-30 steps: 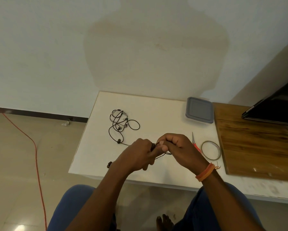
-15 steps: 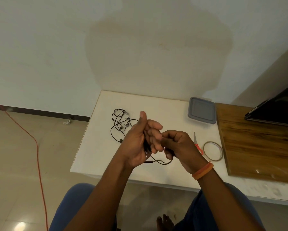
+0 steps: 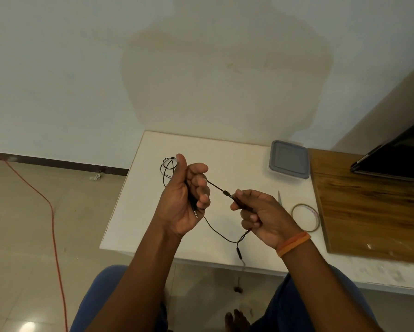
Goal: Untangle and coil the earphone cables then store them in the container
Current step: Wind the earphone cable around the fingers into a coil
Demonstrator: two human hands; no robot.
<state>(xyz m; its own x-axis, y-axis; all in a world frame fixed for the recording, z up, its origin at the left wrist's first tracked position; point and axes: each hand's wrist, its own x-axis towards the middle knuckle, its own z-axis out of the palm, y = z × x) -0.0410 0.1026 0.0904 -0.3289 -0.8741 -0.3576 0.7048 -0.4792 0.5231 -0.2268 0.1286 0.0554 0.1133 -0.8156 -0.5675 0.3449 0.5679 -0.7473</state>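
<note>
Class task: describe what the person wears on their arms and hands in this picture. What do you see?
Both forearms are bare, with no sleeves showing. The left hand wears nothing. The right hand has an orange wristband round the wrist. No gloves or rings are visible.

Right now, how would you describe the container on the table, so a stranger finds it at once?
Look at the white table against the wall, then at its far right corner, beside the wooden board. The container sits there: a flat square box with a grey lid on. Unlike the tape ring nearer the person, it is square and closed.
</note>
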